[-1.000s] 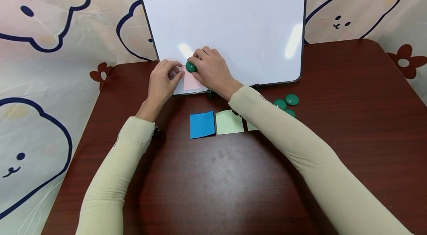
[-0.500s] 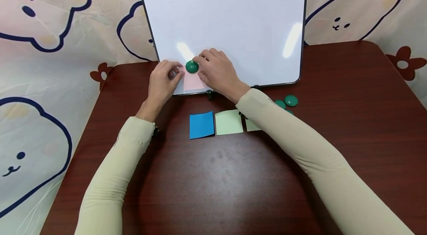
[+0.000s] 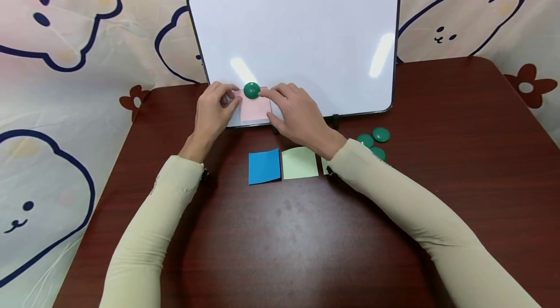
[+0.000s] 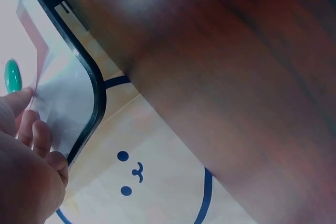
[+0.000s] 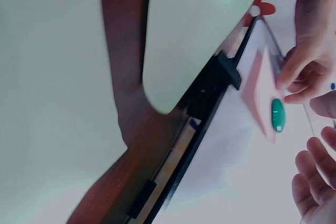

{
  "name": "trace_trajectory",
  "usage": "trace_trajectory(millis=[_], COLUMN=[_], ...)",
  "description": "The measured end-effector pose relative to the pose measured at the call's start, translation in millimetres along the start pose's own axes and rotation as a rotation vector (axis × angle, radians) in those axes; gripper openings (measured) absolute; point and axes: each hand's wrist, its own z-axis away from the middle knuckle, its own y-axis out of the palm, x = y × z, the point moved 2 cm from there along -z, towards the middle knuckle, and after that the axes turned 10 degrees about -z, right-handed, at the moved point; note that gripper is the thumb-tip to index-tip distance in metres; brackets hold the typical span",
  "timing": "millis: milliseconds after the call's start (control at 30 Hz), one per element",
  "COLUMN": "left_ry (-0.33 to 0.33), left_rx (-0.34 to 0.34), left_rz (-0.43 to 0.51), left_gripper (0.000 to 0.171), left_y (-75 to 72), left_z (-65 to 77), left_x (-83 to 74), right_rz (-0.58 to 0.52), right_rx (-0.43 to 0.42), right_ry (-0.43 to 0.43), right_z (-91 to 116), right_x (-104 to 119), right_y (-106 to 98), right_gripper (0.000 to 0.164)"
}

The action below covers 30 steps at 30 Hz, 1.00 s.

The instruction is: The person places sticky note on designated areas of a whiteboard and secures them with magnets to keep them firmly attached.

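Note:
A pink sticky note lies against the lower left of a whiteboard, with a round green magnet on its upper part. My left hand holds the note's left edge between thumb and forefinger; the exact contact is partly hidden. To the right, my right hand has its forefinger at the magnet's right side and its thumb apart, by the note's right edge. In the right wrist view, the note stands off the board at its lower end. The left wrist view shows the magnet just beyond a fingertip.
On the table before the board lie a blue sticky note and a pale green one. A second pale green note is mostly under the right sleeve. Three green magnets lie right of it. Black clips support the board's bottom edge.
My right hand has let go of the magnet and drawn right and slightly down, its fingers spreading. The magnet stays on the pink note. My left hand has kept its place.

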Motion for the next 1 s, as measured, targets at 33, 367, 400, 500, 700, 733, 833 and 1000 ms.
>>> trace_trajectory(millis=[33, 367, 400, 500, 700, 733, 833, 1000], left_ry=[0.001, 0.009, 0.013, 0.041, 0.108, 0.108, 0.087, 0.036], left_rx=[-0.002, -0.006, -0.010, -0.027, -0.002, 0.018, 0.103, 0.272], left_rz=[0.005, 0.024, 0.023, 0.031, 0.088, 0.097, 0.114, 0.104], left_gripper=[0.025, 0.026, 0.026, 0.024, 0.018, 0.017, 0.016, 0.017], left_y=[-0.3, -1.3, -1.2, -1.7, -4.7, -5.5, -7.8, -9.8], left_z=[0.3, 5.2, 6.5, 11.4, 24.0, 26.3, 33.3, 43.5], left_x=[0.1, -0.3, -0.6, -2.3, -10.0, -11.4, -16.0, -24.2], right_rz=[-0.006, 0.037, 0.051, 0.083, 0.112, 0.116, 0.122, 0.130], right_rx=[0.002, 0.010, 0.017, 0.048, 0.109, 0.113, 0.119, 0.119], right_ry=[0.004, -0.066, -0.083, -0.115, -0.093, -0.090, -0.094, -0.084], right_z=[4, 32, 34, 40, 54, 56, 62, 72], right_x=[1, 9, 9, 10, 3, 1, -5, -14], right_y=[-1, -8, -8, -9, -16, -17, -22, -31], right_gripper=[0.040, 0.035, 0.035, 0.033, 0.032, 0.032, 0.031, 0.031])
